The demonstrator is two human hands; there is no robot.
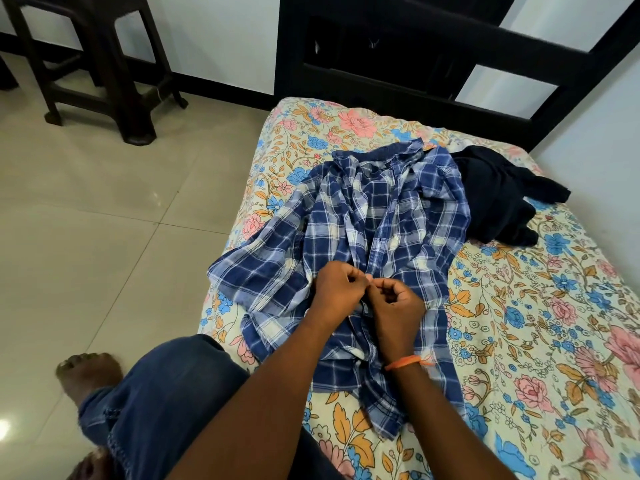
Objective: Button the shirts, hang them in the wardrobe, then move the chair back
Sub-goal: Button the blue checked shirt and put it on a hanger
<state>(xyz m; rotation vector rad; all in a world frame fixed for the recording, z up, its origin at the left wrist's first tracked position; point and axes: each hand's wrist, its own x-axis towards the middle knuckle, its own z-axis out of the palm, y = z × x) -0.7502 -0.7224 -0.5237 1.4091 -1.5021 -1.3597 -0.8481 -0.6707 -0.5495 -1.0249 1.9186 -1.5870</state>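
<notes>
On the floral bedsheet (519, 341), left hand (337, 292) and right hand (398, 306) both pinch the plaid shirt (398, 209) placket

home bedroom: bed (519, 341) w/ floral sheet, dark headboard (450, 64), tiled floor (104, 220), dark stool (93, 64) by white wall, clothes on the bed.

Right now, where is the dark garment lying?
In the head view the dark garment lies crumpled on the flowered bed, toward the far right near the wall, touching the right edge of the checked shirt.
</notes>
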